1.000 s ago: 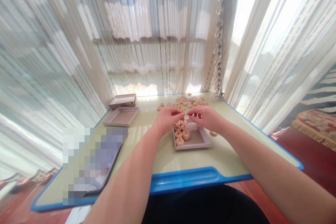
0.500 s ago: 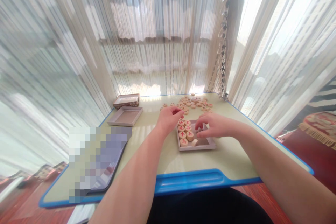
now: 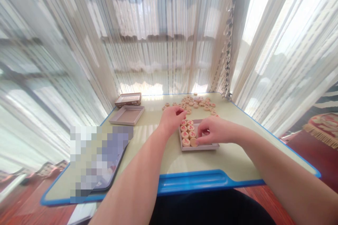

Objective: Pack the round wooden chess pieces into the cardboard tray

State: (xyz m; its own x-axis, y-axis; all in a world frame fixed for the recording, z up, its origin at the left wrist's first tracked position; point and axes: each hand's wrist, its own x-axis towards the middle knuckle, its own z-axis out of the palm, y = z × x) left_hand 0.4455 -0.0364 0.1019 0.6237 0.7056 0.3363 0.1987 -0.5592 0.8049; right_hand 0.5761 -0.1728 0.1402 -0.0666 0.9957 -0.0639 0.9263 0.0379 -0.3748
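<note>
A shallow grey tray [image 3: 203,146] lies on the green table and holds several round wooden chess pieces [image 3: 187,130] with red characters, in two columns. My right hand [image 3: 213,132] rests over the tray, fingers curled, its fingertips on a plain-faced piece [image 3: 193,142] at the near end of the second column. My left hand [image 3: 172,119] sits at the tray's far left corner with its fingers curled together; whether they hold anything is hidden. A loose heap of more pieces [image 3: 195,102] lies beyond the tray.
Two more grey box parts [image 3: 127,115] [image 3: 128,98] sit at the table's far left. A blurred flat object [image 3: 99,158] lies at the near left. The table has a blue rim [image 3: 190,181]. Sheer curtains hang round the far and right sides.
My right hand came down from above the tray and laid a piece flat at the near end of the second column. My left hand stayed by the tray's far corner.
</note>
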